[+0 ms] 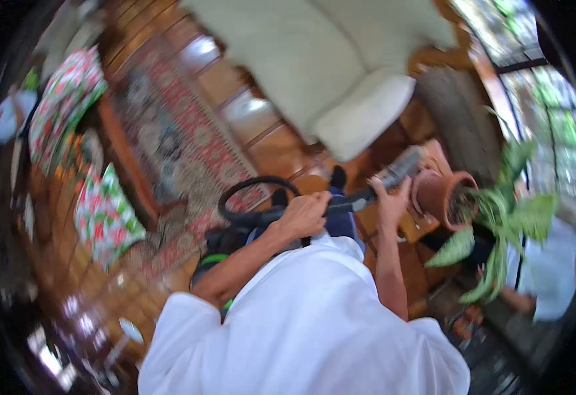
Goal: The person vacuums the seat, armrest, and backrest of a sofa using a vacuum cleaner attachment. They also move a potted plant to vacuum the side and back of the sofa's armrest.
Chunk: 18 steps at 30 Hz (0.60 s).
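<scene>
A black vacuum cleaner hose [259, 180] loops in front of my body and leads to a dark tube with a grey end piece [401, 167]. My left hand [303, 215] is closed around the black handle part of the hose. Farther right, my right hand [392, 196] has its fingers around the grey end piece from below. Just beyond that hand is a terracotta pot [441, 197] with a leafy plant [508, 214], tilted in the view. Under my left forearm a dark body with green trim [212, 260] is partly hidden.
A cream sofa [294, 52] stands ahead, beside a patterned rug [183, 138] on tiled floor. Floral cushions [107, 214] lie at the left. On the right a person in a white shirt [551, 270] is near the plant, by the windows [551, 112].
</scene>
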Available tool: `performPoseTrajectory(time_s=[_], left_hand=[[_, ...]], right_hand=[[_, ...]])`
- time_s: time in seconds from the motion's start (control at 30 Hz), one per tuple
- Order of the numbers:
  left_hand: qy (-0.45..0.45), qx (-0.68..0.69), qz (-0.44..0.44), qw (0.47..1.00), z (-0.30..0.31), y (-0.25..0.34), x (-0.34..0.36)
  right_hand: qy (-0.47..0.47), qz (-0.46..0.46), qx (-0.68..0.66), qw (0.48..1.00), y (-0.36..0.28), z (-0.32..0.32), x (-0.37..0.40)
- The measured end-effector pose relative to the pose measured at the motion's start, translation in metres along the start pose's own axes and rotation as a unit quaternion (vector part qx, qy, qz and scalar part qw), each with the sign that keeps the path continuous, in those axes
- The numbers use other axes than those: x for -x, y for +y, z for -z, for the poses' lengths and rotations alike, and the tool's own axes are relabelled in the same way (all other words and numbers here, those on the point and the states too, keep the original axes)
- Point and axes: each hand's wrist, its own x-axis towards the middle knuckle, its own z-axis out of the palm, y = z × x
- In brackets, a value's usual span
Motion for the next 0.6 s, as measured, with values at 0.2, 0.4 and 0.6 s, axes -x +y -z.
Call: performPoseTrajectory(time_s=[0.2, 0.4, 0.6], left_hand=[[0.0, 0.033, -0.073, 0.997, 0.019, 0.023, 0.004], [-0.07, 0.027, -0.04, 0.996, 0.02, 0.029, -0.02], [-0.081, 0.01, 0.009, 0.997, -0.004, 0.034, -0.072]], right_hand=[[0.097, 0.011, 0.139, 0.986, -0.017, -0.012, -0.018], [0.116, -0.038, 0.11, 0.986, -0.011, -0.024, -0.037], [0.033, -0.143, 0.101, 0.984, 0.039, -0.022, -0.095]])
